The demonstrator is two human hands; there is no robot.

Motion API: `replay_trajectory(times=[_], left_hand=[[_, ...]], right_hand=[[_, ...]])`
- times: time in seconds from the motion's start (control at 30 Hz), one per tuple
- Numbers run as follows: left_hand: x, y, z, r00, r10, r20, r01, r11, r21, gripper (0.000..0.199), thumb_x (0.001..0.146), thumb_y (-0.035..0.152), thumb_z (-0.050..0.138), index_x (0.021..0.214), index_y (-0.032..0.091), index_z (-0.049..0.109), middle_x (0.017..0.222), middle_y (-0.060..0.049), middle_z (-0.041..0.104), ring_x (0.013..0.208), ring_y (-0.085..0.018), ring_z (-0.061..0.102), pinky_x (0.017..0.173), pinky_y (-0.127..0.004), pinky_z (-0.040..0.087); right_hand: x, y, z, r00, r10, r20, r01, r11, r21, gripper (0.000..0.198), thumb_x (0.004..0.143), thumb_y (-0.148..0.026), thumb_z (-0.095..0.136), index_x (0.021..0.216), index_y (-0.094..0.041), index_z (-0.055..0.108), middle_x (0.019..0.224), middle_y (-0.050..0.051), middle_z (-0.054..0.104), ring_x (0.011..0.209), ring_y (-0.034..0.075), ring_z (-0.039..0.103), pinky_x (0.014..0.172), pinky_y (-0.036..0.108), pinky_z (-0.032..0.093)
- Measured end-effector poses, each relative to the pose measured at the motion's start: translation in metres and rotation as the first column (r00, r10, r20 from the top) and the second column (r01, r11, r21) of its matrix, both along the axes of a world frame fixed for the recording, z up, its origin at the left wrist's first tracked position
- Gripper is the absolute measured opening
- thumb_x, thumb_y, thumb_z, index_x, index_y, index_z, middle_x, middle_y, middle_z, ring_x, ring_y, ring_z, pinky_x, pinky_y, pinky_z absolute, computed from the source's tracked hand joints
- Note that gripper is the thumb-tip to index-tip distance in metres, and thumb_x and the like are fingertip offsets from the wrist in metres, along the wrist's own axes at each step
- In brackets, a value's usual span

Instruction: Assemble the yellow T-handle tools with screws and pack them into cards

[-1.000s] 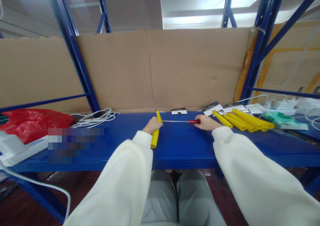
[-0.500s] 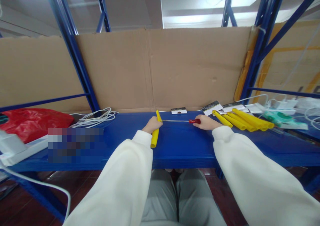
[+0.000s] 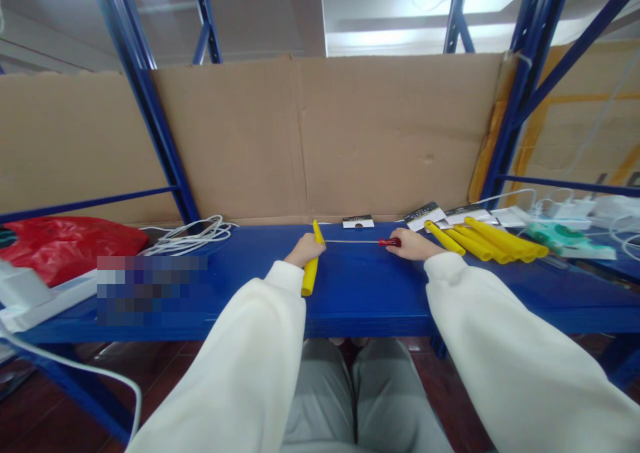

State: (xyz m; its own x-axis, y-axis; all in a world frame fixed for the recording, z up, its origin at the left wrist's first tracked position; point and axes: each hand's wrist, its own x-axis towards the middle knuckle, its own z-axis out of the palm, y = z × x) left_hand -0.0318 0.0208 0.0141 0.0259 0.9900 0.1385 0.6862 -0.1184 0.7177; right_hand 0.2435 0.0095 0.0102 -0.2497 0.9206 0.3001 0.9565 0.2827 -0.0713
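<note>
My left hand [image 3: 304,249] is wrapped round a yellow tapered tube [image 3: 310,274], which stands out above and below the fist. My right hand [image 3: 411,245] grips the red handle of a screwdriver [image 3: 389,243]. Its thin metal shaft runs level to the left, and the tip meets the side of the tube beside my left fingers; whether it enters the tube I cannot tell. Several more yellow tubes [image 3: 493,243] lie side by side just right of my right hand.
Black-and-white cards [image 3: 424,216] lie at the back of the blue table [image 3: 370,293], with another card [image 3: 358,221] nearer the middle. A cardboard panel [image 3: 325,139] stands behind. At left are coiled white cable [image 3: 193,237], a red bag [image 3: 75,243] and a power strip [image 3: 55,303].
The screwdriver's handle looks slightly turned in my right hand. Both hands and the yellow tube stay in the same place.
</note>
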Motion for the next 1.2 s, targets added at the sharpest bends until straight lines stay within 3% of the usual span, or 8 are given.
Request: replay_trajectory(times=[0.23, 0.47, 0.73, 0.97, 1.2], left_hand=[[0.0007, 0.0031, -0.0017, 1.0, 0.012, -0.018, -0.012, 1.0, -0.011, 0.014, 0.074, 0.004, 0.06, 0.084, 0.005, 0.069, 0.066, -0.005, 0.063, 0.057, -0.013, 0.057, 0.053, -0.021, 0.039], [-0.0008, 0.0006, -0.0002, 1.0, 0.006, -0.013, -0.006, 1.0, -0.009, 0.014, 0.076, 0.006, 0.059, 0.085, 0.003, 0.069, 0.068, -0.007, 0.065, 0.058, -0.015, 0.058, 0.053, -0.023, 0.04], [-0.0004, 0.0022, -0.0011, 1.0, 0.01, 0.002, -0.01, 1.0, -0.009, 0.011, 0.073, 0.004, 0.061, 0.081, 0.005, 0.068, 0.064, -0.004, 0.062, 0.057, -0.013, 0.057, 0.053, -0.022, 0.04], [-0.0008, 0.0027, -0.0019, 0.999, 0.008, 0.037, -0.008, 1.0, -0.023, 0.008, 0.072, 0.004, 0.061, 0.078, 0.006, 0.068, 0.06, -0.002, 0.06, 0.054, -0.013, 0.056, 0.053, -0.022, 0.04], [0.0001, 0.0042, -0.0022, 0.999, 0.019, 0.031, -0.018, 0.999, -0.028, 0.006, 0.073, 0.006, 0.062, 0.077, 0.007, 0.067, 0.059, -0.001, 0.059, 0.054, -0.013, 0.055, 0.052, -0.022, 0.039]], right_hand=[[0.0032, 0.0024, -0.0016, 0.998, -0.07, -0.012, 0.069, 0.998, -0.005, 0.024, 0.078, -0.031, 0.073, 0.095, -0.021, 0.06, 0.084, 0.006, 0.07, 0.075, 0.021, 0.066, 0.063, 0.027, 0.044], [0.0033, 0.0048, -0.0041, 0.998, 0.032, -0.047, -0.03, 0.999, 0.045, 0.011, 0.087, -0.028, 0.064, 0.092, -0.018, 0.063, 0.102, 0.013, 0.071, 0.091, 0.022, 0.067, 0.078, 0.028, 0.047], [0.0053, 0.0061, -0.0047, 0.999, -0.038, -0.037, 0.038, 0.999, -0.01, 0.02, 0.079, -0.026, 0.073, 0.094, -0.02, 0.061, 0.084, 0.005, 0.07, 0.074, 0.02, 0.065, 0.064, 0.026, 0.044], [0.0042, 0.0088, -0.0061, 0.999, 0.023, -0.039, -0.02, 0.998, 0.061, 0.012, 0.087, -0.029, 0.064, 0.092, -0.018, 0.064, 0.099, 0.012, 0.07, 0.089, 0.022, 0.066, 0.076, 0.028, 0.048], [0.0045, 0.0051, -0.0044, 0.999, -0.053, -0.006, 0.053, 0.999, -0.001, 0.021, 0.081, -0.032, 0.071, 0.094, -0.022, 0.06, 0.081, 0.005, 0.07, 0.072, 0.02, 0.065, 0.06, 0.026, 0.043]])
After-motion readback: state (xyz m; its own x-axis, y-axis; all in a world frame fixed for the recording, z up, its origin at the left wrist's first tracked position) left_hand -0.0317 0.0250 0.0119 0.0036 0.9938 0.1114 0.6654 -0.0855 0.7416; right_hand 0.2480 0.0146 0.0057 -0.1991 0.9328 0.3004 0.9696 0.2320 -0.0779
